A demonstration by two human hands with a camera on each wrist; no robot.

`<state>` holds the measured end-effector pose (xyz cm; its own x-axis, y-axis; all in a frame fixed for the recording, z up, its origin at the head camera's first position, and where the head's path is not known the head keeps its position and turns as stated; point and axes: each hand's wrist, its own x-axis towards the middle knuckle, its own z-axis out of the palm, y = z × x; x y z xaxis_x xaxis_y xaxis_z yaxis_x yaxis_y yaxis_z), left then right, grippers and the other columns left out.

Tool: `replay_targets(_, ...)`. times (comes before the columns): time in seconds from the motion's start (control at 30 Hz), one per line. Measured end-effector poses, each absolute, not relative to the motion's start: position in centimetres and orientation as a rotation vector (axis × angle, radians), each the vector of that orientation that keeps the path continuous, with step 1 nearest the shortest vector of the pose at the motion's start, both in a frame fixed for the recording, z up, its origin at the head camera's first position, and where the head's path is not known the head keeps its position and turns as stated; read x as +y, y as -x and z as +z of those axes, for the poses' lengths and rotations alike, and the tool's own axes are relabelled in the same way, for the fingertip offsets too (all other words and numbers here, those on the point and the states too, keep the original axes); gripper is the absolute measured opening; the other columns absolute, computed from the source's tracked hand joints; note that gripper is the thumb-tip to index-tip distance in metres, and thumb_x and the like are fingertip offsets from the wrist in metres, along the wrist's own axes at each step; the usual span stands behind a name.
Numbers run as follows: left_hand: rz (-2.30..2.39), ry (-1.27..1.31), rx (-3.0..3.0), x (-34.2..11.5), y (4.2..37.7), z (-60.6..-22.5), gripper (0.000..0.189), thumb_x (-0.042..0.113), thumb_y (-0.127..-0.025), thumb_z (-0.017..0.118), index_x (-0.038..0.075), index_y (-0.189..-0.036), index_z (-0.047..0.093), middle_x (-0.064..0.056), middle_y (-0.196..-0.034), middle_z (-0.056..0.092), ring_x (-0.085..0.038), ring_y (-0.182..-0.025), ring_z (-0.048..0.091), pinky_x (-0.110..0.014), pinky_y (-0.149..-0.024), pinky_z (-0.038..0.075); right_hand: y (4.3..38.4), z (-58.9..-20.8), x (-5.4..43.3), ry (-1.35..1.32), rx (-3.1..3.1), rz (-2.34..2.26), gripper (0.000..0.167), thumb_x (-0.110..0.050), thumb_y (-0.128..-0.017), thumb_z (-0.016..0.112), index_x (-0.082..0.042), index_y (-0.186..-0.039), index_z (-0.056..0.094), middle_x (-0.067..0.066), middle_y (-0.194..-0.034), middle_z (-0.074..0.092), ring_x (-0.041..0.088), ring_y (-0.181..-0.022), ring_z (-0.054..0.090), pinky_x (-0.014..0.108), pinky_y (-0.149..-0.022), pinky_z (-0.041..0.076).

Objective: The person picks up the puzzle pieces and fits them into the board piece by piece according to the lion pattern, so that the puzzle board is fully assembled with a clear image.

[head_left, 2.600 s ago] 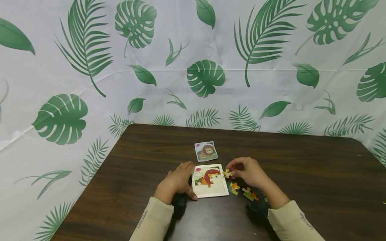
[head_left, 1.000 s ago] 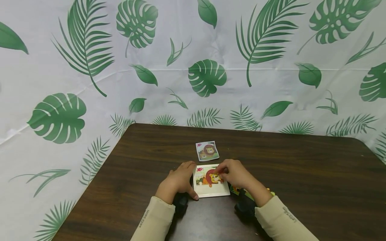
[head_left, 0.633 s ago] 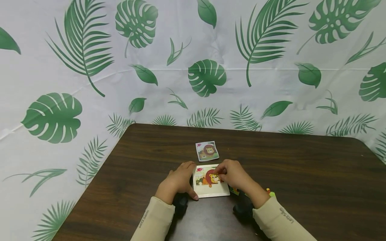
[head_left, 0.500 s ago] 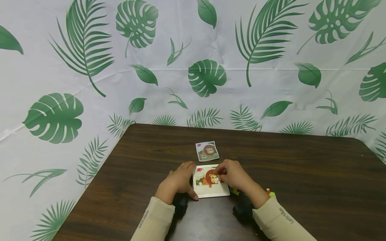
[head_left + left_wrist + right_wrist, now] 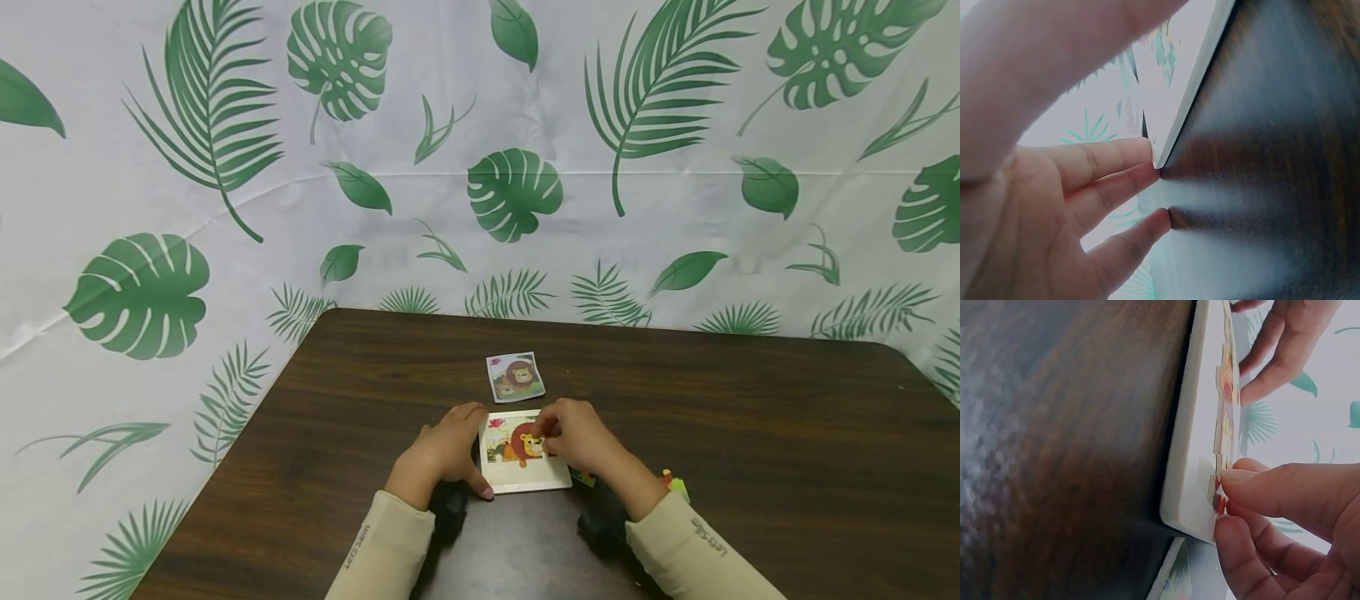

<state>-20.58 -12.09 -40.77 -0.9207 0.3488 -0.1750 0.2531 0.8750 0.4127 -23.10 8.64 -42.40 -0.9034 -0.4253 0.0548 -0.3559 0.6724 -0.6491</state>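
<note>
A wooden jigsaw puzzle board (image 5: 525, 478) with a pale frame lies on the table, its upper part filled with lion-picture pieces. My left hand (image 5: 444, 446) rests along the board's left side, thumb by the near corner and nearly straight fingers touching the far corner (image 5: 1104, 181). Over the right part of the picture, my right hand (image 5: 579, 433) pinches a puzzle piece (image 5: 1220, 504) with red on it, between thumb and fingertips. That piece sits low at the edge of the joined pieces. Its outline is mostly hidden by the fingers.
A printed lion picture card (image 5: 515, 377) lies just beyond the board. Loose puzzle pieces (image 5: 677, 485) lie to the right, partly hidden under my right forearm. The dark wooden table (image 5: 750, 417) meets a leaf-printed cloth (image 5: 420, 208) behind.
My right hand has moved left from beside the board, carrying a yellow piece onto the lion's face. Since then it has stayed there with only small finger shifts. The left hand has kept its place.
</note>
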Motion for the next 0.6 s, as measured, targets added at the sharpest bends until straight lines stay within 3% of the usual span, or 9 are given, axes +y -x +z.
replay_targets(0.6, 0.58, -0.457, 2.801, -12.05, 20.5, -40.76, 0.102, 0.034, -0.053, 0.09, 0.004, -0.136, 0.04, -0.011, -0.141, 0.035, -0.029, -0.131, 0.029, -0.067, -0.091, 0.027, 23.52, -42.44, 8.27, 0.65, 2.802, -0.968, 0.02, 0.009, -0.072, 0.07, -0.01, -0.072, 0.063, -0.003, -0.068, 0.057, 0.01, -0.064, 0.051, 0.028, -0.058, 0.045)
